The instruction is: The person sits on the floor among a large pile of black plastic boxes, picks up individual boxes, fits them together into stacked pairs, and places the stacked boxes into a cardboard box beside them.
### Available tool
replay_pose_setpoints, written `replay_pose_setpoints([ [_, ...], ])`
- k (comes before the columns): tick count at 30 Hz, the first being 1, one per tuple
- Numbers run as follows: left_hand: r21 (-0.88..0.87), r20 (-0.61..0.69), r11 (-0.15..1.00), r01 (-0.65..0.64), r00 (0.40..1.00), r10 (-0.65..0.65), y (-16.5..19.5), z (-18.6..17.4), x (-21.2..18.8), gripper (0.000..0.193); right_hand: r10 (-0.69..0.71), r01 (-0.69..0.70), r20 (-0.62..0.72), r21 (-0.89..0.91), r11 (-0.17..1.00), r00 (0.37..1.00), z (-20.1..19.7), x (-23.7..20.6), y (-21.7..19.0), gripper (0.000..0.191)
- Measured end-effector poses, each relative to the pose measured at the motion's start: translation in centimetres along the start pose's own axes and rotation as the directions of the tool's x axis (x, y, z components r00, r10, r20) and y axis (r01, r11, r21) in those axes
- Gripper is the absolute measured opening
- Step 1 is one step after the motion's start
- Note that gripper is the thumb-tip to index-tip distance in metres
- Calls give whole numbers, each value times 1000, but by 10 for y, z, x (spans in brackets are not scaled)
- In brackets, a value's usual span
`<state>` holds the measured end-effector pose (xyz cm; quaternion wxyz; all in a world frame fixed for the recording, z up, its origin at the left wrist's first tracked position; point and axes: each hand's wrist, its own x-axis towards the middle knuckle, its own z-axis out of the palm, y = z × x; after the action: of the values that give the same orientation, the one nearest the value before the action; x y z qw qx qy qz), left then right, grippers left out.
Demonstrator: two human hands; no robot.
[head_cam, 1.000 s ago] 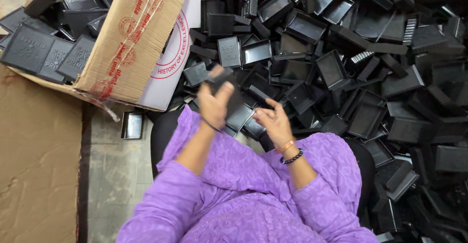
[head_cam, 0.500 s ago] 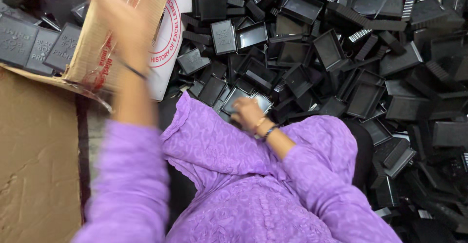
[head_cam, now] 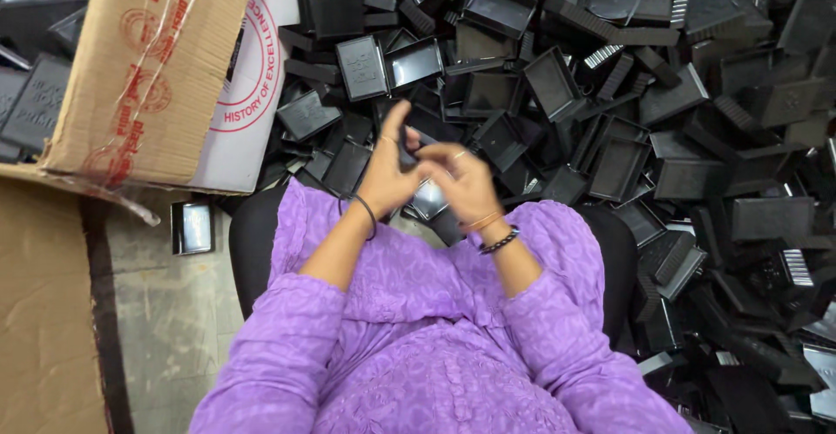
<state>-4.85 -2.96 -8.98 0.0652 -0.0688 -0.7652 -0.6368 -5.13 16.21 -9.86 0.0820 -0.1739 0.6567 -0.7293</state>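
Before you, a heap of black plastic trays (head_cam: 610, 138) covers the floor ahead and to your right. At upper left, an open cardboard box (head_cam: 139, 77) holds more such trays, stacked flat. One single tray (head_cam: 192, 227) lies apart on the bare floor just below the box. Your purple-sleeved arms meet over your lap at the heap's near edge. Your left hand (head_cam: 390, 173) and right hand (head_cam: 461, 181) close together, fingers curled, around a small black tray piece (head_cam: 428, 199); how firmly either hand pinches it cannot be told.
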Motion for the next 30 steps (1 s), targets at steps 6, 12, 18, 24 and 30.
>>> replay_pose_setpoints([
  [6,-879,25,413,240,887,-461,-33,-33,19,56,-233,-79,-186,-911,405,954,-75,16,19,20],
  [12,-571,122,569,592,747,-654,-27,-12,13,29,94,-116,-127,-181,977,987,-69,7,35,21],
  [18,-659,292,538,526,838,-462,-4,8,0,32,371,-310,-102,371,875,923,-22,2,-3,40],
  [24,-605,196,616,504,844,-499,-2,8,-2,49,-412,246,-41,-747,617,910,26,-13,-22,73],
  [30,-815,148,419,399,844,-515,-3,7,3,74,174,-170,-153,40,985,973,40,-10,-12,71],
])
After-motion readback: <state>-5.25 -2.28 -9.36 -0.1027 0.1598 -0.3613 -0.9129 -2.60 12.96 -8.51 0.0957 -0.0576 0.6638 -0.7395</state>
